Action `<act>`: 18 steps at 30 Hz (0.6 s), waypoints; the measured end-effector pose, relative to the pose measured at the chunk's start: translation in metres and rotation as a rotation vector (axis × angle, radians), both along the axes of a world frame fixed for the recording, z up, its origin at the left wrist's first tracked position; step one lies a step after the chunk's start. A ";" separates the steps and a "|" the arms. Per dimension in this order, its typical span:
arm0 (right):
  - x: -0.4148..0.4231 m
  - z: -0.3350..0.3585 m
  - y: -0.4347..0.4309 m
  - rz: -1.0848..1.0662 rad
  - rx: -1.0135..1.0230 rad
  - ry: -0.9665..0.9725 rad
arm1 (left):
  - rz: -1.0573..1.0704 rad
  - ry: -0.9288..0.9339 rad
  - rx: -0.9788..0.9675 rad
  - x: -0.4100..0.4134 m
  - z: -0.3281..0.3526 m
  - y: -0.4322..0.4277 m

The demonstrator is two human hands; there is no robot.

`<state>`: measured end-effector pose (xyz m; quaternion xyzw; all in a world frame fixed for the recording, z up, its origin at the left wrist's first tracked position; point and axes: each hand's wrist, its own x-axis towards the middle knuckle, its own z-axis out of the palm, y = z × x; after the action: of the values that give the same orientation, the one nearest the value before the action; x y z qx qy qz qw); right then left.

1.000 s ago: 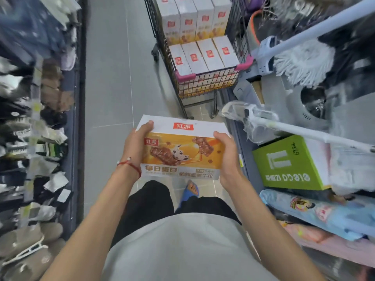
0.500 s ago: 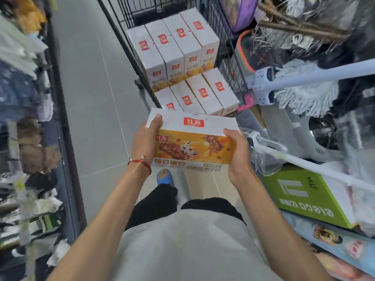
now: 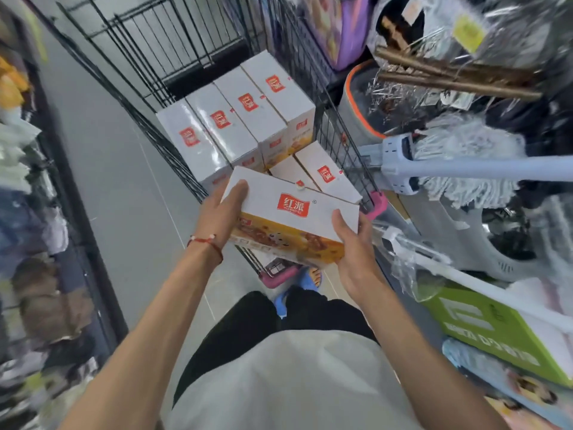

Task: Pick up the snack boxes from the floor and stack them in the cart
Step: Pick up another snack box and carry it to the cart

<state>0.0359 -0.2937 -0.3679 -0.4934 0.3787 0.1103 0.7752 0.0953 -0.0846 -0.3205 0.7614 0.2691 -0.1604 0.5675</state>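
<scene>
Wire cart (image 3: pixel 173 57): four white snack boxes (image 3: pixel 235 119) in a row, two lower boxes (image 3: pixel 325 175) visible near right. Held snack box (image 3: pixel 291 212): tilted, above cart's near end. Left hand (image 3: pixel 221 212) grips left end, right hand (image 3: pixel 353 243) right end; thumbs on top.

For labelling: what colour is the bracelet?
The bracelet is red with pale beads; head view.
</scene>
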 end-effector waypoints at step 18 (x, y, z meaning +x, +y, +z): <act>0.017 -0.041 0.074 -0.277 -0.091 0.217 | -0.544 0.224 0.076 0.119 -0.060 0.037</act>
<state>0.0524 -0.2198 -0.4090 -0.4564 0.5290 0.0377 0.7144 0.2145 -0.0472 -0.3806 0.8040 0.1220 -0.3793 0.4414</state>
